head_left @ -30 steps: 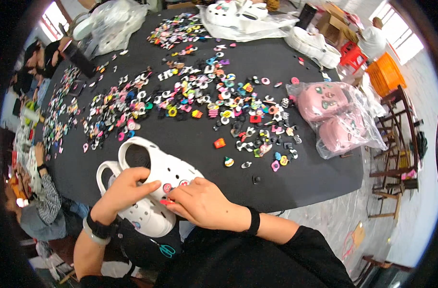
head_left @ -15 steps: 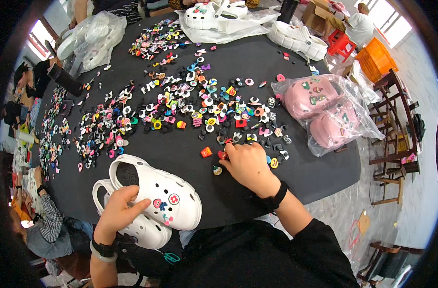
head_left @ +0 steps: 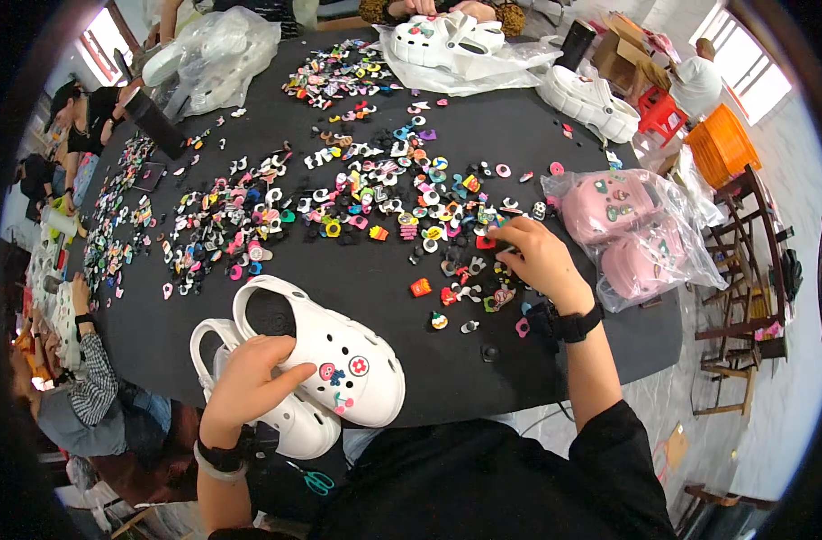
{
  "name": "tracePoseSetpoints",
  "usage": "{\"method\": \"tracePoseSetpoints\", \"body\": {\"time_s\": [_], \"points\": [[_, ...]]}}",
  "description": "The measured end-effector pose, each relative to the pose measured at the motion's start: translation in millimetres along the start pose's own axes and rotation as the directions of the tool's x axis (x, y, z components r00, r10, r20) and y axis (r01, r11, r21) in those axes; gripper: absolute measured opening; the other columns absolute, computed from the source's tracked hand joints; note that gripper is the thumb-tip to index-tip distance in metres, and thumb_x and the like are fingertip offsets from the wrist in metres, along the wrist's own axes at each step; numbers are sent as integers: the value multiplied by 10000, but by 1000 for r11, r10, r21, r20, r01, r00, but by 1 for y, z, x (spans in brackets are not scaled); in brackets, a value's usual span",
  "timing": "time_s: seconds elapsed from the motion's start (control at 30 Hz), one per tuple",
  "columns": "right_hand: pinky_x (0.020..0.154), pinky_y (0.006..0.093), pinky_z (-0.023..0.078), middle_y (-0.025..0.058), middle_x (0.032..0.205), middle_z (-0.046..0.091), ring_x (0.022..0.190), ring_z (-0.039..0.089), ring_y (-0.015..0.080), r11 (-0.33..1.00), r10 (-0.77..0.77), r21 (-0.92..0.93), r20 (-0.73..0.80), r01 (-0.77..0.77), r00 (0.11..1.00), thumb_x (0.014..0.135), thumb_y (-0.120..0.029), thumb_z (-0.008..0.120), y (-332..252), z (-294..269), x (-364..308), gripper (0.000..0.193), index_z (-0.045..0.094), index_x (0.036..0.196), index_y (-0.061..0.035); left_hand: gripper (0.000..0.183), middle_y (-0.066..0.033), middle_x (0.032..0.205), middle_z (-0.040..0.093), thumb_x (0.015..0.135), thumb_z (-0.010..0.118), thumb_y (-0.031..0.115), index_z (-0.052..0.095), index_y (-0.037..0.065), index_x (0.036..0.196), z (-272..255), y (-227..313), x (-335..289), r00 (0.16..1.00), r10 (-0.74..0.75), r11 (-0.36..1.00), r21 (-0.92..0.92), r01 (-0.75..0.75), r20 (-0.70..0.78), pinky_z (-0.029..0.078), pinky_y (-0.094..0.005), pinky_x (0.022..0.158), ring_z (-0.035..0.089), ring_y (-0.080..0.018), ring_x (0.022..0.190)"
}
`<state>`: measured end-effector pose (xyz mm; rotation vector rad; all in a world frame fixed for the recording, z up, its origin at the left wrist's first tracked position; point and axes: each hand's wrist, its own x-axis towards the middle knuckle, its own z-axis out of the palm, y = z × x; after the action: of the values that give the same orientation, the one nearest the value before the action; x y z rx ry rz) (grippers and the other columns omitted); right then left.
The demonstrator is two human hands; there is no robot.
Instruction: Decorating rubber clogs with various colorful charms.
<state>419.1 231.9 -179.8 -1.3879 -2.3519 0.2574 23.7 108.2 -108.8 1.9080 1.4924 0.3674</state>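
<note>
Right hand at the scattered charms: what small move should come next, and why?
I'd probably pinch one loose charm and lift it: the right hand is at the scattered charms, though whether it holds one is unclear. The left hand rests against the white clog, whose top shows open holes beside fitted charms.

The wearer has on a plain black short-sleeved top (head_left: 483, 486), its cloth falling in soft, loose folds with a matt look across the chest. The right sleeve (head_left: 620, 459) is wide and ends above the elbow, leaving the forearm bare. Around the right wrist goes a broad, dark wristband (head_left: 579, 325), solid black. The left wrist carries two pieces: a black band (head_left: 220, 435) nearer the hand and, just behind it, a slimmer pale grey, rounded bangle (head_left: 222, 471). Both hands (head_left: 537, 256) are bare, with slender fingers
</note>
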Motion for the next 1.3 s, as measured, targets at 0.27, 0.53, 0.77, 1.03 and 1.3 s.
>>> {"method": "tracePoseSetpoints", "body": {"time_s": [0.27,0.53,0.77,1.03,1.3], "points": [[734,363,516,64,1004,643,864,657,268,972,214,101,7,-214,977,818,-192,714,0,18,5,189,711,990,-113,338,-166,678,545,825,700,290,558,-8,751,3,-2,-3,1000,17,999,32,-17,-22,401,-424,619,537,-348,667],[673,349,516,104,875,678,750,668,266,930,279,251,-8,-269,960,859,-207,682,1,18,8,184,718,981,-73,317,-165,692,558,816,713,279,573,-4,784,4,-5,-3,998,46,998,49,-44,-50,402,-423,619,536,-343,673],[698,317,529,119,808,698,737,689,239,892,324,318,48,-322,945,845,-225,710,12,19,4,222,736,976,-48,317,-164,669,534,813,710,255,540,-4,749,4,-4,1,998,57,998,21,-56,-36,391,-417,609,526,-347,667],[607,289,467,96,757,673,635,600,136,814,342,457,121,-358,932,865,-217,700,21,22,4,243,698,909,22,305,-166,666,524,812,708,244,539,-3,752,3,-3,-2,1000,10,1000,18,-9,-21,382,-419,596,512,-350,651],[684,373,495,131,872,635,755,642,298,940,245,238,28,-245,969,871,-184,670,16,23,1,181,674,913,-9,304,-172,698,543,816,707,246,553,-14,780,4,-4,0,999,38,999,-9,-38,-35,391,-414,606,525,-349,668]]}}
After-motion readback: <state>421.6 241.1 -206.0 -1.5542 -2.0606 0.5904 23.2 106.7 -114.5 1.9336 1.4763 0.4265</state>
